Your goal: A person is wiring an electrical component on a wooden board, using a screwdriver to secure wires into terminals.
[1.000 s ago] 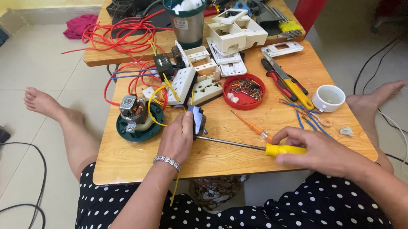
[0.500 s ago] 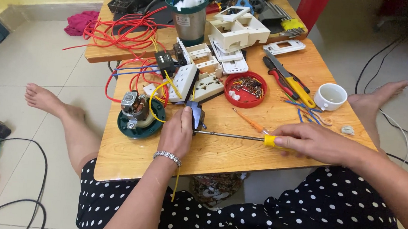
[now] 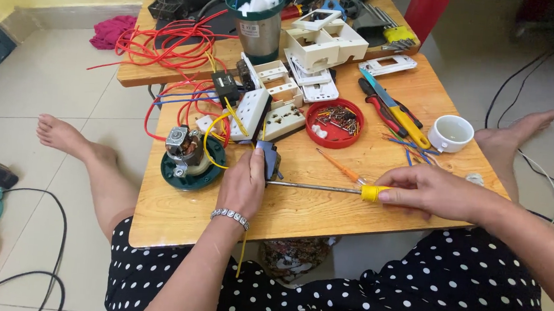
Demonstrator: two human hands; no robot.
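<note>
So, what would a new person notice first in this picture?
Probably the two hands at the table's near edge: the left hand grips a small dark part while the right hand drives a yellow-handled screwdriver into it. Next, the tangle of red wires at the far left.

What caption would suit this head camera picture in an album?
Left hand steadies a small dark part while right hand drives a yellow-handled screwdriver into it.

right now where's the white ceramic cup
In the head view, the white ceramic cup stands on the wooden table's right side, beyond the right hand, beside the yellow-handled pliers.
</note>
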